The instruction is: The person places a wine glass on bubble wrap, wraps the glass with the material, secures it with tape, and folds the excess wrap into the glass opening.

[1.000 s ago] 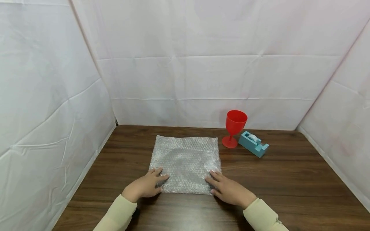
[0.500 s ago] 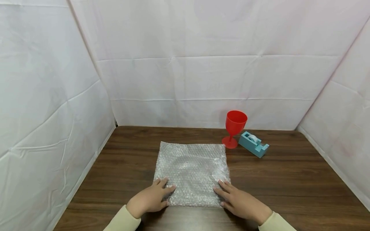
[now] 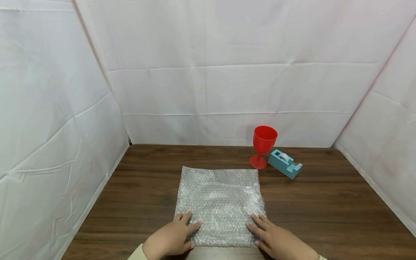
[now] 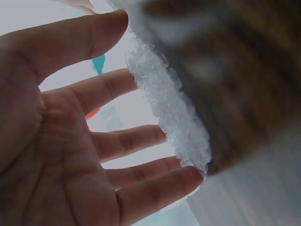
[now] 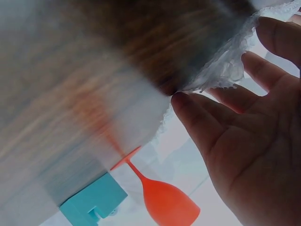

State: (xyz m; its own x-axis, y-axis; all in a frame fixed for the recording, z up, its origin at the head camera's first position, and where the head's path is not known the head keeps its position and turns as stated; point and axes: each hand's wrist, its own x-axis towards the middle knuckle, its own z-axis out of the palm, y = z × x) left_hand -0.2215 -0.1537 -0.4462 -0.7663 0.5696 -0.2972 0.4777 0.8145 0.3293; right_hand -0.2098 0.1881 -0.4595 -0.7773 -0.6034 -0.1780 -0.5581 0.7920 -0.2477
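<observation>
A flat sheet of bubble wrap (image 3: 221,202) lies on the brown wooden table near its front. My left hand (image 3: 172,236) rests with spread fingers on the sheet's near left corner. On the near right corner my right hand (image 3: 281,240) lies the same way, fingers extended. In the left wrist view the fingertips of the left hand (image 4: 80,136) touch the edge of the bubble wrap (image 4: 164,103). The right wrist view has the right hand (image 5: 258,136) with its fingertips against the bubble wrap (image 5: 221,70). Neither hand grips anything.
A red plastic goblet (image 3: 264,141) stands upright beyond the sheet's far right corner. Beside it sits a blue tape dispenser (image 3: 286,164) with a roll of tape. White cloth walls (image 3: 208,90) enclose the table (image 3: 143,187) at the back and both sides.
Both hands have drawn the bubble wrap nearer to the person and slightly to the right. The goblet and the tape dispenser have stayed put.
</observation>
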